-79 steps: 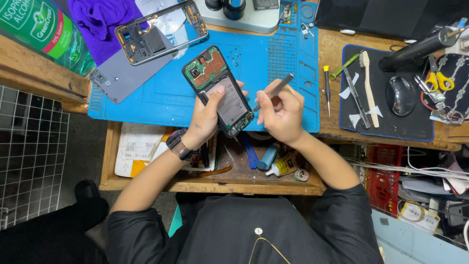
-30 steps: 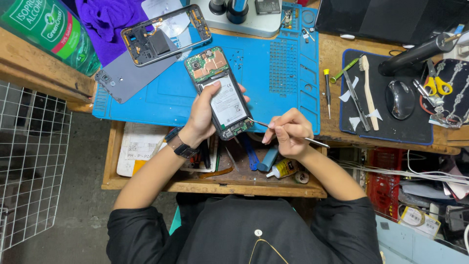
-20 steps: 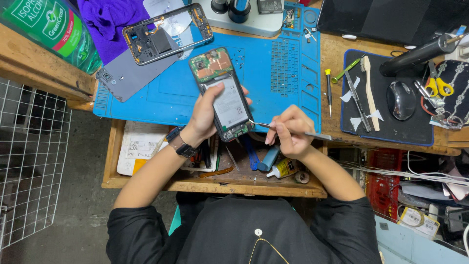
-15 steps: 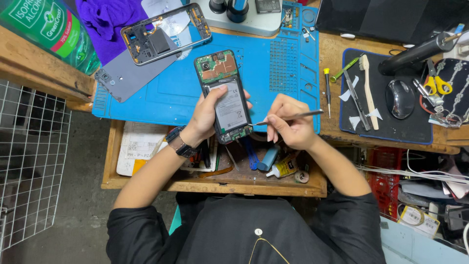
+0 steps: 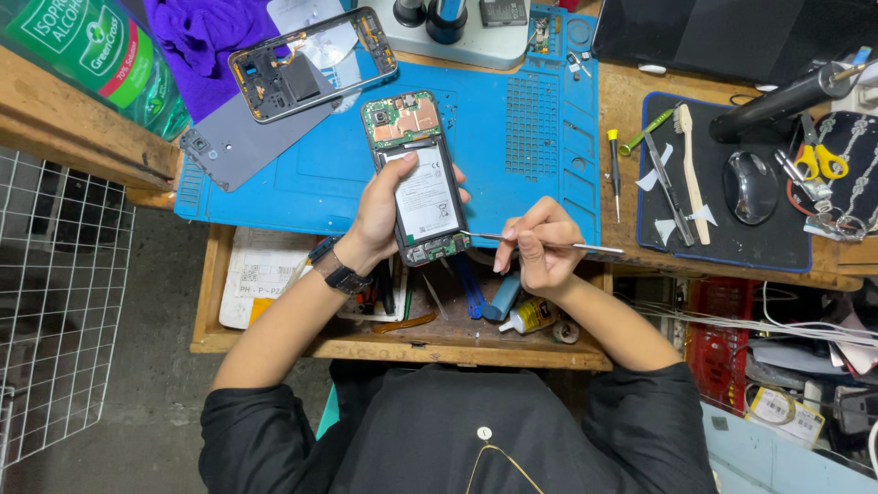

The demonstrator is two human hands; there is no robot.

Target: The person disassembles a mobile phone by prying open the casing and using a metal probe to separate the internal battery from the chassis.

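Blue mat point(image 5: 512, 146) covers the wooden desk, and I see the opened phone point(image 5: 416, 178) raised over its near edge, circuit board and battery facing up. My left hand point(image 5: 380, 215) is wrapped around the phone, thumb on the battery. My right hand point(image 5: 540, 252) pinches thin tweezers point(image 5: 549, 243), the tip touching the phone's lower corner. A phone frame point(image 5: 311, 64) lies further on the mat, a mouse point(image 5: 750, 187) well to the right.

Green bottle point(image 5: 96, 55) w/ white-red label top left; white battery label point(image 5: 425, 194) on opened phone, centre.
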